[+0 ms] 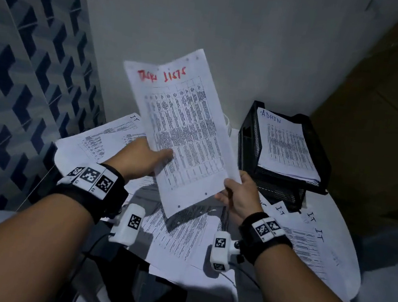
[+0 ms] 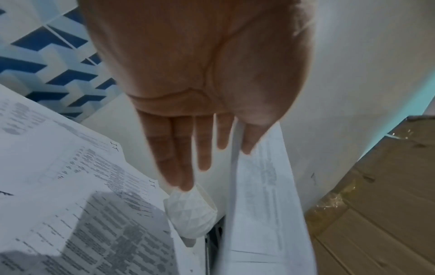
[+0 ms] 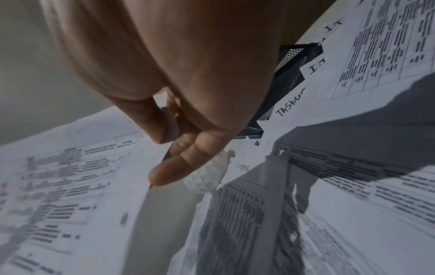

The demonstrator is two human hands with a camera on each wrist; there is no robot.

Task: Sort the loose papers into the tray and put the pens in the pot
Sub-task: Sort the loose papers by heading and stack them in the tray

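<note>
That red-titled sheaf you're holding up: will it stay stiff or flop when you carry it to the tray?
Probably floppy: the sheaf is thin paper, gripped only at its lower edge by the left hand and right hand. A lengthwise crease likely props it for now. It looks like several sheets, so they may fan or slip on the way to the tray.

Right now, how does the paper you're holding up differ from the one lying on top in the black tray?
The held paper has a red handwritten heading; the tray paper has a blue one reading "ADMIN". The held paper is lifted and tilted between the left hand and right hand; the tray paper lies on a stack in the black mesh tray. Both carry printed tables.
</note>
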